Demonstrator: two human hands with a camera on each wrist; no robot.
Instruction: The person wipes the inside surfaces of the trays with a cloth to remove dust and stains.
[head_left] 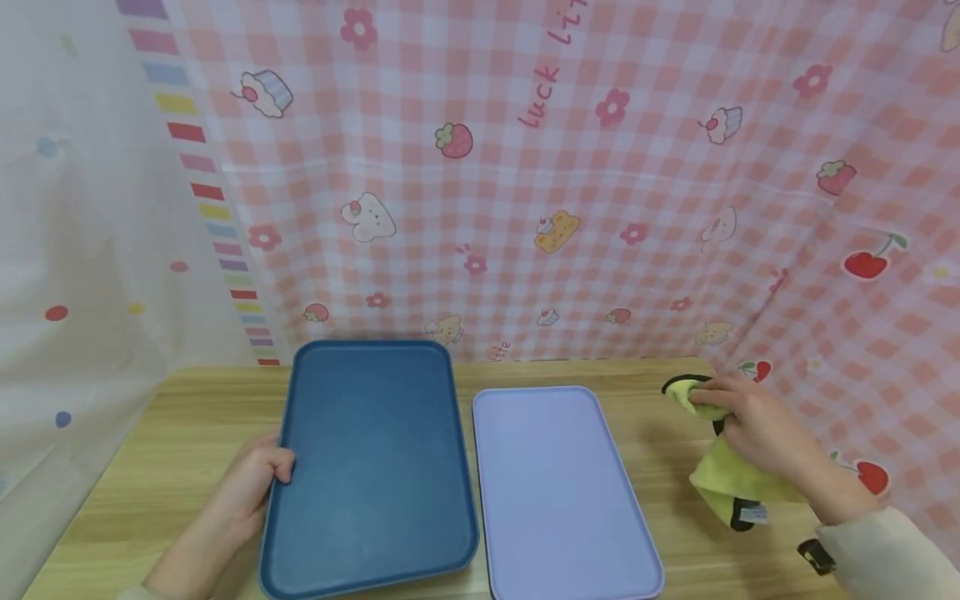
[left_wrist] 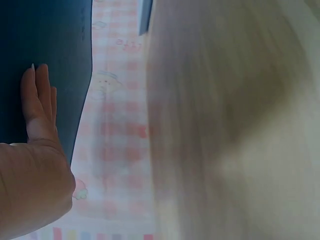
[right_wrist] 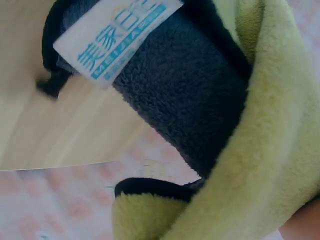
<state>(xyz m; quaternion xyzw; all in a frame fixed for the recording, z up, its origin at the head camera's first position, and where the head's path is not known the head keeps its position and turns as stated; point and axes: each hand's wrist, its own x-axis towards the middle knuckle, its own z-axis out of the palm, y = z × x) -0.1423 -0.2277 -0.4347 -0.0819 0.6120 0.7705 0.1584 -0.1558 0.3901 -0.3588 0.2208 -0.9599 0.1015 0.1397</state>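
Note:
My left hand (head_left: 251, 479) grips a dark blue rectangular tray (head_left: 371, 458) by its left rim, thumb over the edge. In the left wrist view the fingers (left_wrist: 40, 95) lie flat against the tray's underside, which is lifted off the table. To the right of it a lavender tray (head_left: 558, 492) lies on the table. At the far right my right hand (head_left: 765, 429) holds a bunched yellow-green cloth (head_left: 723, 479) that hangs down above the tabletop. The right wrist view shows the cloth's dark grey fluffy side (right_wrist: 185, 85) and a white label (right_wrist: 115, 40) with blue print.
The wooden table (head_left: 150, 475) ends at a pink checked curtain (head_left: 480, 208) behind and on the right. A white dotted curtain (head_left: 82, 250) hangs on the left. A small black object (head_left: 816, 557) lies near the right sleeve (head_left: 892, 554).

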